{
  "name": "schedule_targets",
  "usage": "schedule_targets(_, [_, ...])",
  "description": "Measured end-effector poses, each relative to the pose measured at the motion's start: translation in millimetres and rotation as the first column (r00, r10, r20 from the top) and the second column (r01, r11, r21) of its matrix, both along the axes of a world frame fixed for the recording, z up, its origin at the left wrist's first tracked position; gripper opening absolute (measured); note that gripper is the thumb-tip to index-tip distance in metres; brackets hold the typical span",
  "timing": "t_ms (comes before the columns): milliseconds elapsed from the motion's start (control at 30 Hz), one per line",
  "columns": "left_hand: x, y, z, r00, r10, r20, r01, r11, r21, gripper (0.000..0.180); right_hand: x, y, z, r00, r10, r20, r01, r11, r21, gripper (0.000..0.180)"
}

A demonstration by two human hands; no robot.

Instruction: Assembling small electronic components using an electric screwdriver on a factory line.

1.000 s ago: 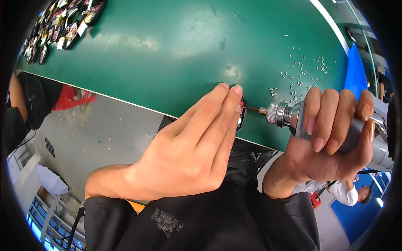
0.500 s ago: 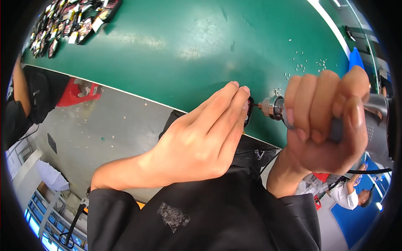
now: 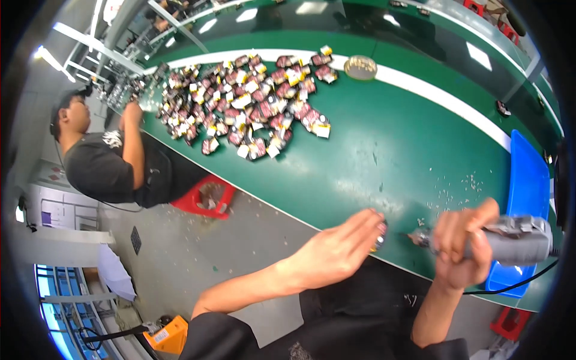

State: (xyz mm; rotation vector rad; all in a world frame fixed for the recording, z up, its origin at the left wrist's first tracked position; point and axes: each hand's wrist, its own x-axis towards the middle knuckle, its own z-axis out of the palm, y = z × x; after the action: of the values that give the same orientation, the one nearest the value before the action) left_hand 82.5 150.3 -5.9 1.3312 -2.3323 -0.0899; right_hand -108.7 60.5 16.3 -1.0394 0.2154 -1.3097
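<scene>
My left hand is closed at the near edge of the green table, fingers pressed together over a small dark part with red and yellow on it. Most of that part is hidden behind the fingers. My right hand grips a grey electric screwdriver, held level with its tip pointing left toward the part. A gap shows between the tip and the part. Loose small screws lie scattered on the table beyond my right hand.
Many dark parts with white and yellow tags form a pile at the far left. A blue tray stands at right, a round container at the back. A co-worker sits left near a red stool. A black cable trails from the screwdriver.
My view has lifted, bringing the whole pile, the co-worker and the blue tray into sight. The screwdriver tip has drawn away to the right from the part under my left hand.
</scene>
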Motion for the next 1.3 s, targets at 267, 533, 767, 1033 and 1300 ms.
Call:
schedule_targets(267, [124,-89,17,0.783,0.600,0.163,-0.541,0.787,-0.297,0.034,-76,18,-12,0.965,-0.256,0.065,0.226,0.928,0.296,0.008])
schedule_targets(533, [-25,-134,3,0.996,0.085,-0.026,-0.088,0.984,-0.156,0.027,-87,26,-37,0.967,-0.213,0.138,0.128,0.878,0.461,0.008])
schedule_targets(767, [-55,-148,-6,0.985,-0.091,0.149,0.115,0.980,-0.161,0.017,-94,28,-42,0.972,-0.162,0.172,0.074,0.901,0.428,0.007])
schedule_targets(1033, [-61,-115,-2,0.993,0.059,-0.103,-0.059,0.998,0.010,0.005,-102,31,-44,0.973,-0.142,0.184,0.048,0.899,0.436,0.009])
schedule_targets(1300, [-87,-36,-15,0.316,0.383,-0.868,0.292,0.831,0.473,0.024,-72,14,-2,0.916,-0.285,0.281,0.177,0.918,0.354,0.009])
